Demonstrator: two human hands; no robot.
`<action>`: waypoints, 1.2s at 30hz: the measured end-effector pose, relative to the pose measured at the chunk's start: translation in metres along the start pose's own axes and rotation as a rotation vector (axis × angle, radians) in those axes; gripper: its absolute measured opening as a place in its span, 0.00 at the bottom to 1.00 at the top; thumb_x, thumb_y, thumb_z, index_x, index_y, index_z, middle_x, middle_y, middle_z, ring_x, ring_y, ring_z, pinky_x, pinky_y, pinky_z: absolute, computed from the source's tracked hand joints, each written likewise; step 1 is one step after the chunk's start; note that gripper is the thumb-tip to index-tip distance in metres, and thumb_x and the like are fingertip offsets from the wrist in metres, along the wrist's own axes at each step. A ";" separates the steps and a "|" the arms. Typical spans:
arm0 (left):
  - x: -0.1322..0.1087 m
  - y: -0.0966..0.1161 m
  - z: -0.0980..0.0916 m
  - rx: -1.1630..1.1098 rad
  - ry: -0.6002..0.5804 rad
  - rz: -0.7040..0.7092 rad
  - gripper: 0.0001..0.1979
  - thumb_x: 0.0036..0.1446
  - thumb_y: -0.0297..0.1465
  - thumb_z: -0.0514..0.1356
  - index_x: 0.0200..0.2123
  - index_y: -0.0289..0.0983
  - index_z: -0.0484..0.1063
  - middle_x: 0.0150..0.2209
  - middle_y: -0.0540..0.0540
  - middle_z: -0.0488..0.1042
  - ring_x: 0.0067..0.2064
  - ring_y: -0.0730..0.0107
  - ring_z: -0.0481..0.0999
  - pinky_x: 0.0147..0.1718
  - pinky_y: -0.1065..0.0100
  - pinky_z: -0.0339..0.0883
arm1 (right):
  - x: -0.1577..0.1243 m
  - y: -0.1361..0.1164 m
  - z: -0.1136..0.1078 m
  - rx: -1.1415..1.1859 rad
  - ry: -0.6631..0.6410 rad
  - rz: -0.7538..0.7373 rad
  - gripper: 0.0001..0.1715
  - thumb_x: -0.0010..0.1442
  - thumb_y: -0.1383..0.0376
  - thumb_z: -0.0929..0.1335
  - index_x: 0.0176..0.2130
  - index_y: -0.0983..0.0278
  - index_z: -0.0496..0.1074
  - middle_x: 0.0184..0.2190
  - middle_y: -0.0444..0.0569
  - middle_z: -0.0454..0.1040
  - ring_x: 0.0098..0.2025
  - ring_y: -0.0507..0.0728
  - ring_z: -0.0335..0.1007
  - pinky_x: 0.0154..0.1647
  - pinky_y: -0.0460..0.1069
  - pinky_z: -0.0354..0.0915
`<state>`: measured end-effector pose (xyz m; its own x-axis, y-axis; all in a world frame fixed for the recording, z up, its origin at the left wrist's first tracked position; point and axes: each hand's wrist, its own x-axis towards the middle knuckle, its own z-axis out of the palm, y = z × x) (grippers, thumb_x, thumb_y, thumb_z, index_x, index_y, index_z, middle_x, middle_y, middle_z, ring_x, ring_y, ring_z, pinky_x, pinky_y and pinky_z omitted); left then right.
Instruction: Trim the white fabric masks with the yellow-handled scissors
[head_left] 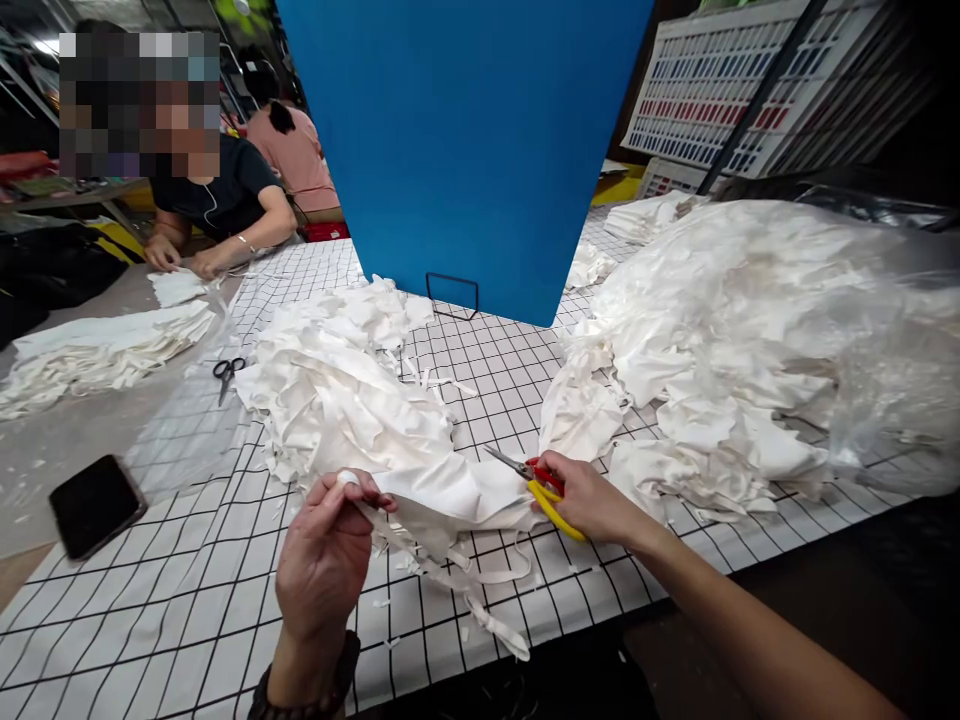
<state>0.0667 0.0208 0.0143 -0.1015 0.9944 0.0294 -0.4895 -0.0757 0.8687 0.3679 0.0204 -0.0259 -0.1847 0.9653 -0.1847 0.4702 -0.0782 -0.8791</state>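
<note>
White cloth piece (442, 495) is stretched taut over the counter (187, 600), pinched shut in the left hand (326, 555) at 7 o'clock so the right hand (589, 500), closed on scissors (536, 480) at 5 o'clock, can snip.

You are viewing a brightly and evenly lit bench: overhead light falls on the white fabric piles (720, 330), which wash out close to pure white and lose fold detail, while the room behind the blue panel (465, 140) stays dim. Shadows under your left hand (322, 565) and right hand (592, 500) are soft and short. Expect strong wide-angle distortion: the grid lines of the table cover (187, 590) bow toward the edges, and the corners darken.
</note>
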 end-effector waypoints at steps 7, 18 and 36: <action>-0.010 0.025 -0.002 1.068 0.503 0.125 0.21 0.49 0.44 0.64 0.42 0.37 0.72 0.51 0.39 0.65 0.42 0.59 0.71 0.36 0.62 0.69 | -0.004 0.002 0.002 0.163 0.185 -0.053 0.13 0.54 0.60 0.71 0.35 0.62 0.65 0.31 0.42 0.72 0.30 0.52 0.67 0.32 0.47 0.65; -0.078 -0.081 0.092 0.231 -0.218 -0.529 0.25 0.57 0.51 0.56 0.36 0.35 0.77 0.23 0.50 0.68 0.23 0.73 0.64 0.24 0.72 0.61 | -0.061 -0.035 0.034 -0.065 0.320 -0.305 0.09 0.55 0.70 0.68 0.37 0.60 0.66 0.29 0.44 0.71 0.29 0.53 0.67 0.30 0.47 0.65; -0.066 -0.035 0.034 0.432 -0.271 -0.451 0.18 0.61 0.43 0.58 0.37 0.32 0.76 0.28 0.44 0.76 0.20 0.79 0.61 0.20 0.75 0.55 | -0.008 -0.042 0.061 0.326 -0.074 -0.304 0.13 0.54 0.63 0.73 0.36 0.61 0.66 0.33 0.44 0.73 0.32 0.51 0.66 0.35 0.47 0.66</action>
<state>0.1199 -0.0396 -0.0017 0.2795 0.9093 -0.3082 -0.0379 0.3312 0.9428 0.2975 0.0005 -0.0144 -0.3391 0.9371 0.0828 0.0906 0.1202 -0.9886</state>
